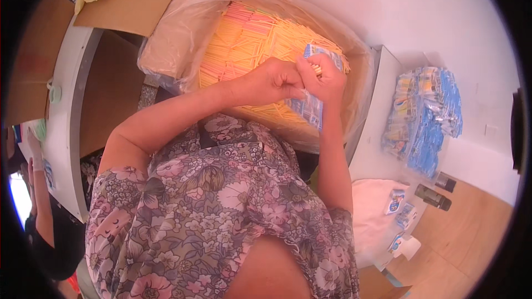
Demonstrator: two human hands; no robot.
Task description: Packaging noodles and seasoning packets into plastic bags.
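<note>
closed the right hand [327,82] around a blue packet [312,112].
curled the left hand [276,82] against it, could not tell whether pinching; held it above yellow and pink sticks [235,50] in a plastic-lined box [359,86], beside a desk [370,160].

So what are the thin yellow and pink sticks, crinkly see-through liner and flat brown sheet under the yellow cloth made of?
Thin yellow and pink sticks: perhaps smooth plastic, being straight and brightly coloured; can't be sure. Crinkly see-through liner: probably plastic film, being shiny and wrinkled. Flat brown sheet: likely cardboard, being matte and stiff-looking.
</note>
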